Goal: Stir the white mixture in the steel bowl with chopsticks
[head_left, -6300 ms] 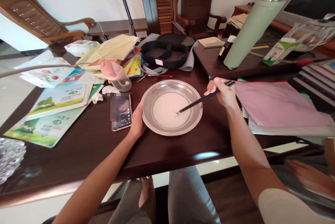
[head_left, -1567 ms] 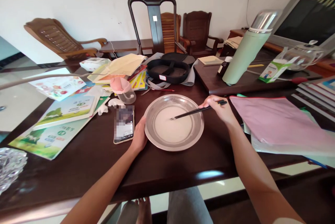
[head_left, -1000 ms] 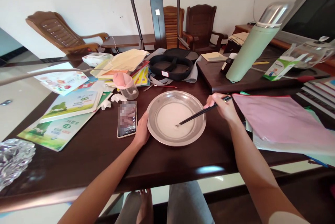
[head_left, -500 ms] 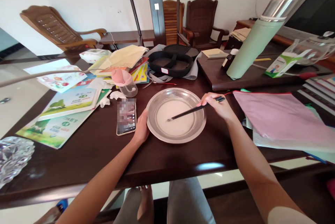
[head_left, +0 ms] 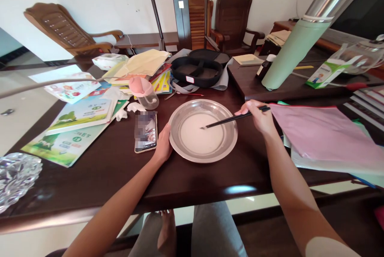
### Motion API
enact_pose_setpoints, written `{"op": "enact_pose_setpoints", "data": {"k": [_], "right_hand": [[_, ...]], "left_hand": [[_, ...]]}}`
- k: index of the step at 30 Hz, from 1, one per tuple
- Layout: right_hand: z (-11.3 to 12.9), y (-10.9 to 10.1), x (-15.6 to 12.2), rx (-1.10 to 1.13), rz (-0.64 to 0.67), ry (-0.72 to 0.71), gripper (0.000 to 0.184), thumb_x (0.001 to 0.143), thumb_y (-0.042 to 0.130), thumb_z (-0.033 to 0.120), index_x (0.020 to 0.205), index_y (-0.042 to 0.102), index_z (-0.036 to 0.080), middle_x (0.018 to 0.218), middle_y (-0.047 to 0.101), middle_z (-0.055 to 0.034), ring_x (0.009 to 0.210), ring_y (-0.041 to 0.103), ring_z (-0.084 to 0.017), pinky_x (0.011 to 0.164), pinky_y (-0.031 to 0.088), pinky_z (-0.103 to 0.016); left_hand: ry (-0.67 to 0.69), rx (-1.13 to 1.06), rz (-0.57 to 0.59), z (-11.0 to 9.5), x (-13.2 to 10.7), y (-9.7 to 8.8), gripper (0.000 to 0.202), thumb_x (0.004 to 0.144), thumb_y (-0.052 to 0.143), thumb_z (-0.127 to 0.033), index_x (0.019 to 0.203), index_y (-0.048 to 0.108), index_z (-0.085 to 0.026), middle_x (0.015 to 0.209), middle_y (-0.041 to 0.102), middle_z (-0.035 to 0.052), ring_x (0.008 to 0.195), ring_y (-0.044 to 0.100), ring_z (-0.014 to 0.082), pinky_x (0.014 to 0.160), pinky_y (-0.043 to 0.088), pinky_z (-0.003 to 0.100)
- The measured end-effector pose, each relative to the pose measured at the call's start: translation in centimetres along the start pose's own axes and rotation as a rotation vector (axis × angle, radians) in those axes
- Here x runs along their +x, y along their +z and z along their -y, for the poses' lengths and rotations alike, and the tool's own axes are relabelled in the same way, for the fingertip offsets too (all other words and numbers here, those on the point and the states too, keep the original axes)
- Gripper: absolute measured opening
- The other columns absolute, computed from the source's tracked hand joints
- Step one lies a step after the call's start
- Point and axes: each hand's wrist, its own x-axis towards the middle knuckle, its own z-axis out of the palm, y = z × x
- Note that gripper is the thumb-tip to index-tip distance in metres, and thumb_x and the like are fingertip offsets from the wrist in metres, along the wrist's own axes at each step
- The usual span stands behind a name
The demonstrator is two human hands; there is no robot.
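Observation:
A round, shallow metal dish (head_left: 230, 131) stands on the table, with a milky white liquid (head_left: 199, 141) in its bottom. At the dish's left side, my left hand (head_left: 164, 143) holds the rim; its fingertips are partly hidden by the edge. My right hand (head_left: 260, 116) is closed around a pair of black chopsticks (head_left: 223, 121), to the right of the dish and above the table. The chopsticks slant down to the left over the rim, and their pale tips meet the liquid near the middle.
A phone (head_left: 146, 132) lies left of my left hand, with a pink-lidded cup (head_left: 143, 91) and crumpled tissues (head_left: 121, 113) behind. Booklets (head_left: 81, 119) spread leftward. Beyond the dish sits an open black case (head_left: 196, 72). At right are a green thermos (head_left: 295, 45) and a pink folder (head_left: 324, 131).
My right hand has moved slightly right and away from me with the chopsticks. Their tips have shifted from left of the dish's middle to nearer its centre and back. My left hand stays at the rim.

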Motion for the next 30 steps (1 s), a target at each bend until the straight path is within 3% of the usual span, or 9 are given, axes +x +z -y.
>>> {"op": "enact_pose_setpoints", "data": {"k": [2, 7, 13, 19, 25, 30], "right_hand": [[-0.18, -0.16, -0.02, 0.046, -0.012, -0.004, 0.049, 0.088, 0.070, 0.060, 0.055, 0.066, 0.025, 0.058, 0.071, -0.0033, 0.065, 0.073, -0.023, 0.068, 0.057, -0.037], [-0.08, 0.50, -0.22, 0.024, 0.205, 0.054, 0.043, 0.087, 0.072, 0.060, 0.063, 0.072, 0.024, 0.067, 0.076, -0.0041, 0.071, 0.075, -0.023, 0.074, 0.058, -0.037], [-0.28, 0.09, 0.09, 0.048, -0.030, -0.009, 0.047, 0.087, 0.072, 0.059, 0.057, 0.067, 0.024, 0.058, 0.071, -0.0023, 0.063, 0.072, -0.021, 0.069, 0.057, -0.036], [-0.13, 0.56, -0.09, 0.006, 0.188, 0.024, 0.042, 0.086, 0.073, 0.061, 0.064, 0.073, 0.024, 0.067, 0.076, -0.0039, 0.072, 0.075, -0.023, 0.075, 0.059, -0.038], [-0.22, -0.04, 0.12, 0.029, -0.047, 0.000, 0.048, 0.087, 0.071, 0.060, 0.055, 0.066, 0.025, 0.058, 0.070, -0.0030, 0.064, 0.071, -0.022, 0.070, 0.058, -0.038], [-0.24, 0.47, -0.10, 0.011, 0.195, 0.026, 0.042, 0.087, 0.071, 0.060, 0.064, 0.073, 0.025, 0.067, 0.076, -0.0039, 0.072, 0.075, -0.023, 0.076, 0.059, -0.038]], "left_hand": [[-0.001, -0.011, 0.025, -0.15, -0.07, 0.03, 0.049, 0.089, 0.065, -0.059, 0.116, 0.077, -0.020, 0.121, 0.079, 0.0066, 0.131, 0.062, 0.0322, 0.113, 0.049, 0.041], [-0.022, -0.025, 0.048, -0.43, -0.24, 0.06, 0.048, 0.090, 0.064, -0.057, 0.120, 0.075, -0.020, 0.131, 0.075, 0.0053, 0.132, 0.062, 0.0310, 0.118, 0.043, 0.040], [-0.021, -0.044, 0.058, -0.22, -0.17, 0.03, 0.046, 0.090, 0.064, -0.056, 0.118, 0.076, -0.021, 0.129, 0.076, 0.0046, 0.133, 0.061, 0.0312, 0.120, 0.042, 0.042], [-0.018, -0.025, 0.047, 0.07, 0.00, -0.14, 0.046, 0.090, 0.063, -0.058, 0.115, 0.077, -0.021, 0.127, 0.077, 0.0048, 0.134, 0.061, 0.0306, 0.119, 0.043, 0.039], [-0.026, -0.043, 0.056, 0.03, -0.06, -0.05, 0.047, 0.090, 0.063, -0.059, 0.115, 0.077, -0.022, 0.127, 0.077, 0.0056, 0.134, 0.061, 0.0308, 0.119, 0.044, 0.040], [-0.028, -0.056, 0.043, -0.40, -0.21, 0.20, 0.047, 0.087, 0.067, -0.058, 0.114, 0.077, -0.020, 0.126, 0.077, 0.0061, 0.133, 0.062, 0.0328, 0.117, 0.046, 0.041]]}}
